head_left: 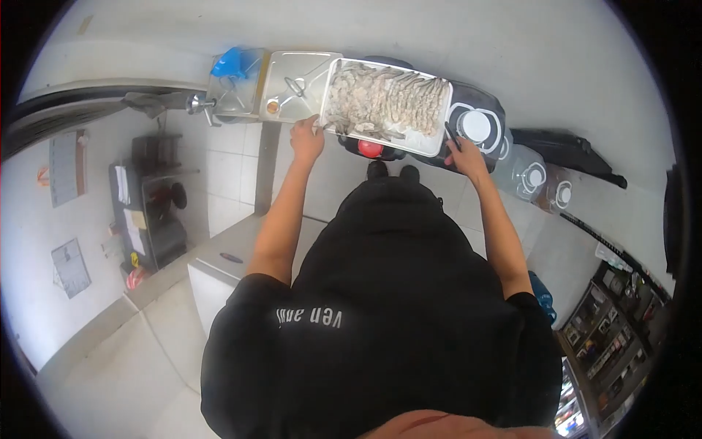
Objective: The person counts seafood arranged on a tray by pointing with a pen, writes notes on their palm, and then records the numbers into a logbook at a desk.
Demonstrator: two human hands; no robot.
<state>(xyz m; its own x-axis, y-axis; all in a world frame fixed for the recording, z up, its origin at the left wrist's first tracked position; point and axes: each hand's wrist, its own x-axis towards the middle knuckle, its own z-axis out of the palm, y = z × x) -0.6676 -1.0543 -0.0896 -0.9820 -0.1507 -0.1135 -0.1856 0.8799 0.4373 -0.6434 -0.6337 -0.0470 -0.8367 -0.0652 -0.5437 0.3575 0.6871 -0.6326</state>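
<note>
A white rectangular tray [444, 102] lies in front of me, filled with pale, flour-dusted-looking pieces [380, 95] that resemble shrimp. On the right they lie in neat rows; on the left they are heaped more loosely. My left hand [307, 139] is closed at the tray's near left corner, its fingers at the rim. By the near right corner, my right hand [466, 156] is closed around a slim black object [453, 136], whose exact kind I cannot make out.
Left of the tray stand a metal pan [300, 73] and a metal box with a blue item [229, 64] on top. Below the tray is a red round part [370, 149]. Large clear jugs [521, 173] with white caps stand to the right. A white counter [219, 267] is at lower left.
</note>
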